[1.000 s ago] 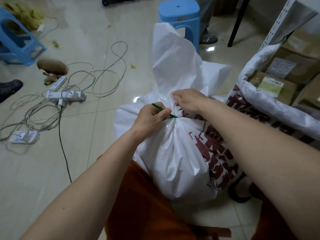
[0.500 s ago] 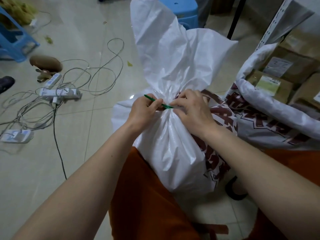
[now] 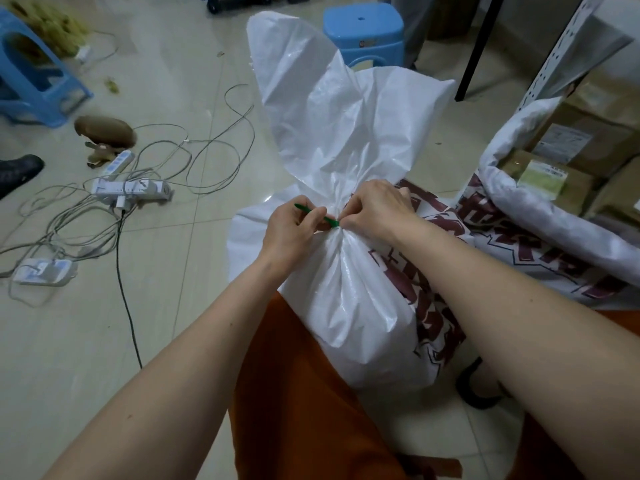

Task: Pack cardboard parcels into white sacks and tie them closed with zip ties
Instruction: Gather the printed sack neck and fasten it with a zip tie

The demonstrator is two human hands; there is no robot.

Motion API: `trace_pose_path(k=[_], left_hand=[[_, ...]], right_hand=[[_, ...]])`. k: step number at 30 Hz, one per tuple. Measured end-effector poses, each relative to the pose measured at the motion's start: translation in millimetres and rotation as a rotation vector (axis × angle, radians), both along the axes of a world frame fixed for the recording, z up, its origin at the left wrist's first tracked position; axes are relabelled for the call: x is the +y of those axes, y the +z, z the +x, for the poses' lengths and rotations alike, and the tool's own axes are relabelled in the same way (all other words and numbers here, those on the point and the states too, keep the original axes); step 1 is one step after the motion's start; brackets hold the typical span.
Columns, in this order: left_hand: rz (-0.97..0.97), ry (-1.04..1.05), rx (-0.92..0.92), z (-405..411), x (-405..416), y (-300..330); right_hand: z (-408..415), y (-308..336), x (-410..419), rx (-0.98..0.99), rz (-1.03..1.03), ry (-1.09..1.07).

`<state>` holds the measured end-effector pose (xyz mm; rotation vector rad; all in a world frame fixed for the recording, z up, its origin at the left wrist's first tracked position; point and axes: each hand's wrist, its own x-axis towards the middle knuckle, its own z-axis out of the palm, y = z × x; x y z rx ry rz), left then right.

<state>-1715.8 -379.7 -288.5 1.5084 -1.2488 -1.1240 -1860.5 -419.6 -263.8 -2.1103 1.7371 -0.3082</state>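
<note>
A full white sack (image 3: 360, 317) with dark red print stands on the floor between my knees, its neck gathered and the loose top fanning upward. A green zip tie (image 3: 329, 221) circles the neck. My left hand (image 3: 294, 228) pinches the tie's free tail, which sticks out to the upper left. My right hand (image 3: 377, 209) grips the bunched neck right at the tie's head. A second open white sack (image 3: 540, 230) at the right holds cardboard parcels (image 3: 568, 147) with labels.
Power strips (image 3: 131, 190) and tangled cables (image 3: 194, 161) lie on the tiled floor at the left. One blue stool (image 3: 365, 32) stands behind the sack, another blue stool (image 3: 34, 74) at the far left. A metal shelf post (image 3: 561, 53) rises at the right. A dark shoe (image 3: 17, 171) shows at the left edge.
The sack's loose top rose and spread upright. My right hand shifted from behind the neck to gripping it at the tie. My left hand keeps hold of the tie's tail.
</note>
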Motion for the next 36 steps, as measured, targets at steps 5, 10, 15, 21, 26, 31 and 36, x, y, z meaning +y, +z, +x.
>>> trace_pose_path(k=[5, 10, 15, 21, 26, 31, 36], left_hand=[[0.019, 0.023, 0.009, 0, 4, 1], [-0.006, 0.007, -0.037, 2, 8, 1], [-0.098, -0.017, -0.074, 5, 11, 1], [-0.057, -0.11, -0.073, 3, 4, 5], [0.014, -0.212, -0.044, 6, -2, 5], [0.063, -0.461, -0.092, 21, -11, -4], [-0.062, -0.354, -0.23, 10, -14, -10]], right_hand=[[3, 7, 2, -0.018, 0.034, 0.037], [-2, 0, 5, -0.264, 0.091, -0.015], [2, -2, 4, -0.147, 0.035, 0.041], [4, 15, 0, 0.024, 0.179, 0.105], [-4, 18, 1, -0.116, 0.308, 0.041], [-5, 17, -2, -0.107, 0.333, -0.033], [1, 5, -2, -0.109, 0.296, -0.202]])
